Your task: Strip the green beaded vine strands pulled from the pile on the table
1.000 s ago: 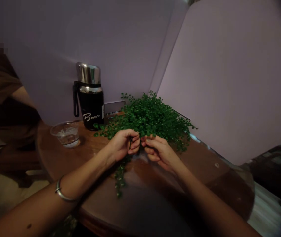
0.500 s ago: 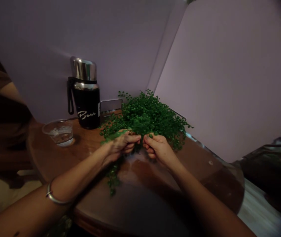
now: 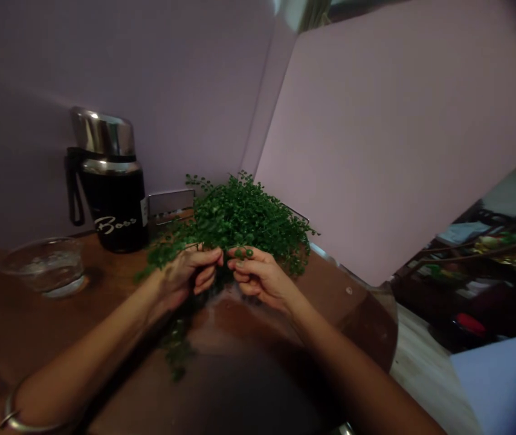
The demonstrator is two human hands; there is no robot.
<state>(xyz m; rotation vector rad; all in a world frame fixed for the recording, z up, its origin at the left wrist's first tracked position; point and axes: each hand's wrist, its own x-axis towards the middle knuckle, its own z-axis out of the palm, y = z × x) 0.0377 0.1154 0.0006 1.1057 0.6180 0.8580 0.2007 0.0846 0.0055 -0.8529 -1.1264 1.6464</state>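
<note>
Plant (image 3: 244, 211) on worktop (image 3: 222, 356), near the wall (image 3: 185, 90) | your view swings right; work stays at its near edge | right hand (image 3: 262, 278): fingers pinch a sprig (image 3: 243, 253) | left hand (image 3: 180, 275): fingers closed, contents hidden

Right hand (image 3: 260, 278) — at green plant (image 3: 244, 214)

Meets the leafy plant (image 3: 249, 220) straight ahead, with walls (image 3: 362, 145) close behind. Is hemmed at left by the black flask (image 3: 117, 208) and, nearer, the clear cup (image 3: 56, 266); beside the left forearm (image 3: 104, 344), by a trailing sprig (image 3: 177, 353). Leaves a slim gap between left hand (image 3: 194, 275) and right hand (image 3: 255, 275) — passes freely over tabletop (image 3: 353, 311) right of the plant.
</note>
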